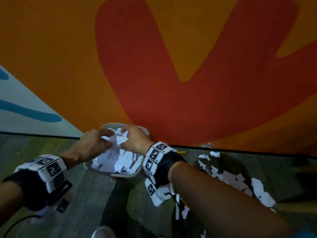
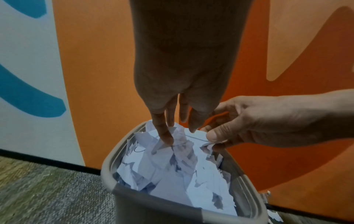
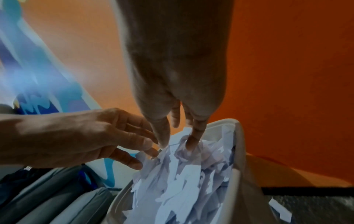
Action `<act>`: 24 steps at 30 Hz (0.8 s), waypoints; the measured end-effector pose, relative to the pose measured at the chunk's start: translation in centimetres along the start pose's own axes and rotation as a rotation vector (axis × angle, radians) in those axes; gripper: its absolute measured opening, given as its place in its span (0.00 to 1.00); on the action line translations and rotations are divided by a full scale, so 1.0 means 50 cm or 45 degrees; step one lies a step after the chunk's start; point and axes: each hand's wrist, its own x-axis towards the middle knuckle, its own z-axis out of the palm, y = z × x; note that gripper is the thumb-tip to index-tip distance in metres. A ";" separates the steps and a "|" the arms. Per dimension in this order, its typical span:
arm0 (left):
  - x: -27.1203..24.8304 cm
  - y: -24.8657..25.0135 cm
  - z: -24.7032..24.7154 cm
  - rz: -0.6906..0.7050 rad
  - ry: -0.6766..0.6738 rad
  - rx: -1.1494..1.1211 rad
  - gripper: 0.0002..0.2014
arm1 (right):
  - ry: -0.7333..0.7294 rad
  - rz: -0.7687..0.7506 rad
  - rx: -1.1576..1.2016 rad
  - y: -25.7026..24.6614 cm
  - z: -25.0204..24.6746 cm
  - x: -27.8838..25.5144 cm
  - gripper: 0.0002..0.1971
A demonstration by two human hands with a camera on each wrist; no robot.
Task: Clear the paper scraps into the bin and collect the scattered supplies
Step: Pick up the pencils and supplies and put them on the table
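A grey bin point(image 1: 123, 175) stands on the carpet against the wall, heaped with white paper scraps point(image 1: 120, 160). Both hands hover over its far rim. My left hand point(image 1: 109, 138) has its fingers straight and spread, tips touching the heap point(image 2: 172, 174). My right hand point(image 1: 123, 133) pinches a crumpled scrap between thumb and fingers; the left wrist view shows the thumb of the right hand point(image 2: 210, 139) pressed on it. In the right wrist view the right hand point(image 3: 176, 142) points down into the paper point(image 3: 182, 181), with the left hand point(image 3: 145, 151) beside it.
More torn scraps point(image 1: 231, 179) lie on the carpet right of the bin, under my right forearm. A yellow pencil point(image 1: 181, 152) lies by the baseboard. The orange and red wall point(image 1: 171, 66) is directly behind the bin. A shoe point(image 1: 103, 232) shows at the bottom.
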 end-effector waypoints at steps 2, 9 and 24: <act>-0.005 0.005 0.000 0.025 0.009 0.084 0.18 | -0.014 -0.040 -0.076 -0.003 -0.013 -0.009 0.28; -0.010 0.101 0.006 0.232 0.132 0.210 0.14 | 0.008 -0.096 -0.187 0.006 -0.100 -0.057 0.23; -0.021 0.239 0.281 0.339 -0.229 -0.177 0.04 | 0.051 0.106 -0.152 0.303 -0.140 -0.257 0.09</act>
